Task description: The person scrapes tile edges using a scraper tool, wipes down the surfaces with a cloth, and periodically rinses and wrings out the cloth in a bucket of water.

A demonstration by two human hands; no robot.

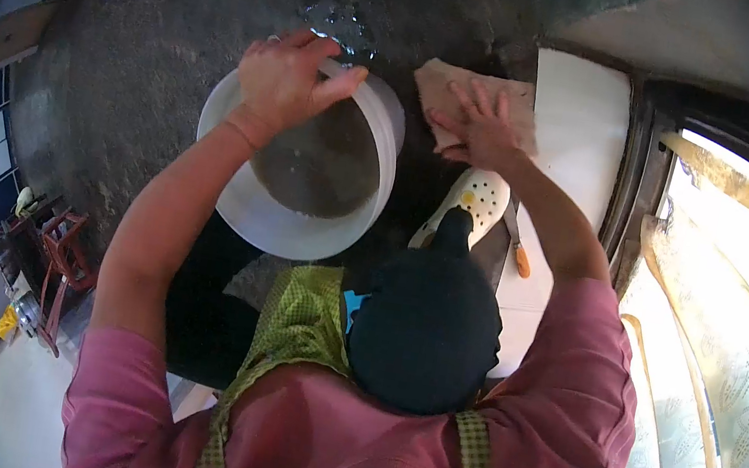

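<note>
"How far along are things?"

"The cloth [431, 83] is out of the bucket [291, 239], spread on the floor [181, 40] at the right. A shiny, wet-looking patch [352, 25] remains beyond the bucket, so I'd judge it unfinished."

"What's inside the bucket?"

"Murky water [321, 173], short of the rim."

"And the hands?"

"The right hand [484, 129] lies flat on the cloth, fingers apart. The left hand [283, 80] rests over the bucket's far rim, thumb apart; I cannot tell whether its fingers clamp."
</note>
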